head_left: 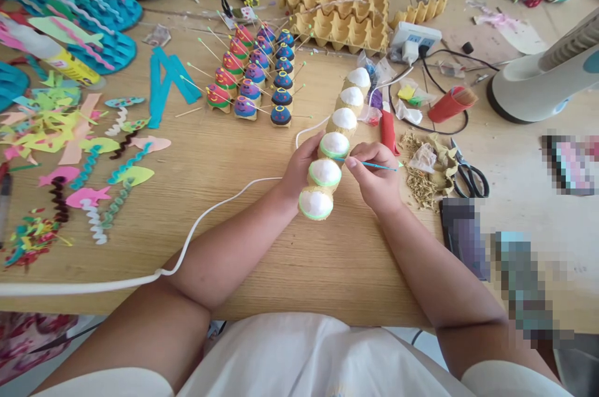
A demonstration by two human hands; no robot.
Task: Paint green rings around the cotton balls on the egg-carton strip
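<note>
My left hand (302,166) is closed around the left side of an egg carton strip (343,118), a row of several cups with white domed tops. Light green bands run along the lower rims of the cups nearest me; the farther domes look plain white. In my right hand (378,177) a thin blue paintbrush (374,165) is pinched between thumb and fingers. Its tip meets the strip near the third and fourth cups from my end, though the exact contact is hard to make out. The strip is tilted, held above the tabletop.
Painted egg carton caterpillars (250,82) with pin feelers stand beyond my hands. Egg trays (344,13) and a power strip (414,38) lie farther back. Paper fish (88,197) spread leftward. At right are scissors (470,175), shavings (421,188) and a phone (463,235). A white cable (210,210) passes my left arm.
</note>
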